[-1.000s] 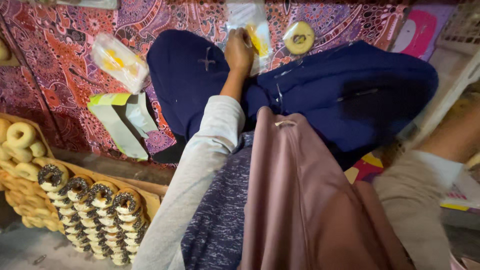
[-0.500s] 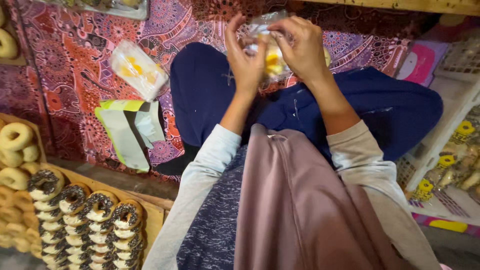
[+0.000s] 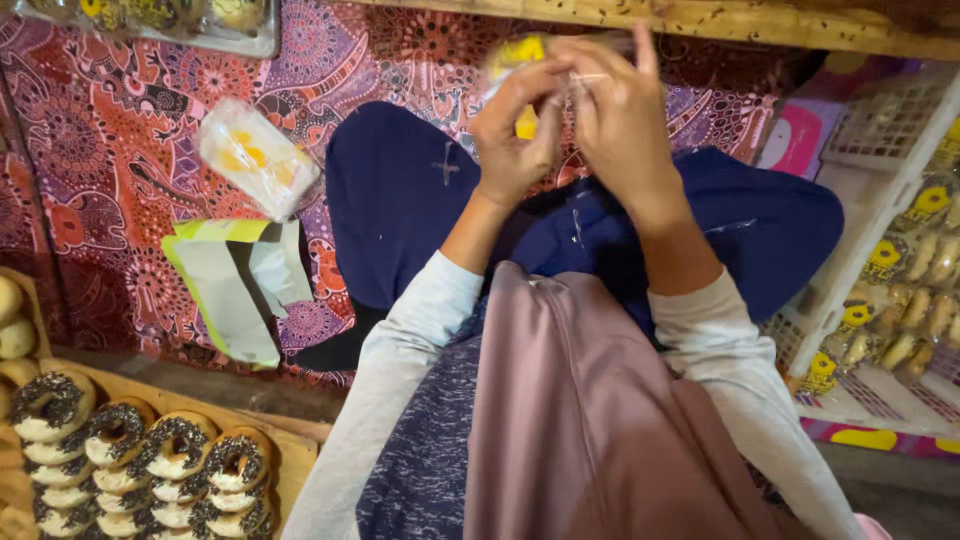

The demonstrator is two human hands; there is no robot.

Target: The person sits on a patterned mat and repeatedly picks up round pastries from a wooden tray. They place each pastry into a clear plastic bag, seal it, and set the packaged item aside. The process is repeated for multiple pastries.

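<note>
- While I watch from the head view, going left to right: at 8 o'clock a wooden tray [image 3: 285, 462] holds rows of chocolate-sprinkled doughnuts [image 3: 120, 440], stacked in columns.
- At 10 o'clock a wrapped pastry packet [image 3: 257, 157] lies on the patterned cloth [image 3: 110, 150], with loose plastic bags [image 3: 235, 290] just below it.
- At 12 o'clock my left hand [image 3: 512, 135] and right hand [image 3: 620, 120] are both pinched around a clear-wrapped yellow doughnut [image 3: 522, 55], raised above my lap.
- I judge it light, soft and easily crushed, its film slippery; gripping the wrapper's edges looks safer than squeezing the middle.
- At 3 o'clock a white crate [image 3: 880, 240] holds bagged pastries [image 3: 915, 300] with yellow flower labels.
</note>
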